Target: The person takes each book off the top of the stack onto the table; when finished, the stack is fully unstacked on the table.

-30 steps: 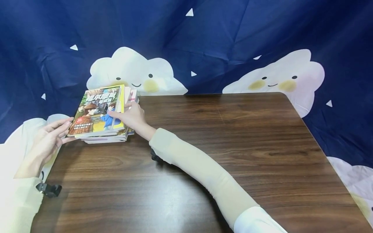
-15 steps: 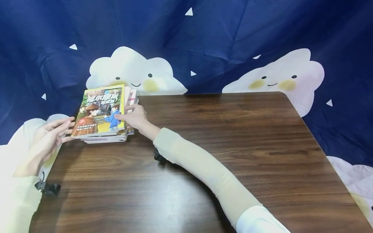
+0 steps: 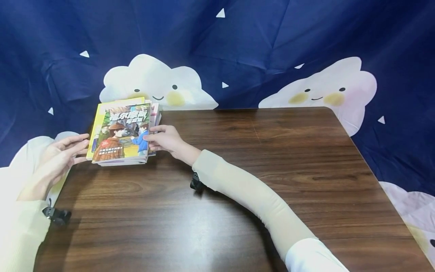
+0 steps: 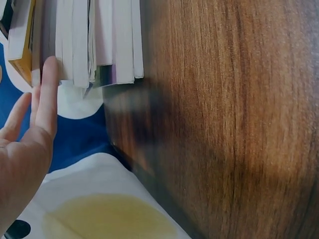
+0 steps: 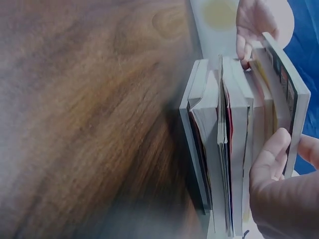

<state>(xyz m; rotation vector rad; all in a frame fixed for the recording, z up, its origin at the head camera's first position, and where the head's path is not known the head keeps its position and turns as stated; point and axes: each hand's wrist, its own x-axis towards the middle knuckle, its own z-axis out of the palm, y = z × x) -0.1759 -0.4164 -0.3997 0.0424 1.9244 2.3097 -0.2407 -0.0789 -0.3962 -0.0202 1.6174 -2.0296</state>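
Note:
My right hand [image 3: 171, 141] pinches the right edge of a paperback book [image 3: 123, 134] with cartoon figures on its cover. In the right wrist view, this book [image 5: 301, 112] is tilted up off the stack, with the thumb on one face and fingers on the other. Directly under it lies a yellow-edged book [image 3: 98, 128], part of a stack of several books [image 3: 127, 163] near the table's far left corner. My left hand [image 3: 57, 162] is at the stack's left side, its extended fingers [image 4: 48, 99] against the book edges. The lower books' covers are mostly hidden.
A brown wooden table [image 3: 238, 170] extends to the right and front of the stack. Behind it hangs a dark blue cloth [image 3: 244, 45] printed with white clouds. Each wrist wears a small black camera.
The cartoon-covered book has slid right in my right hand, uncovering the yellow-edged book's left side. My right arm has moved right; my left hand has barely moved.

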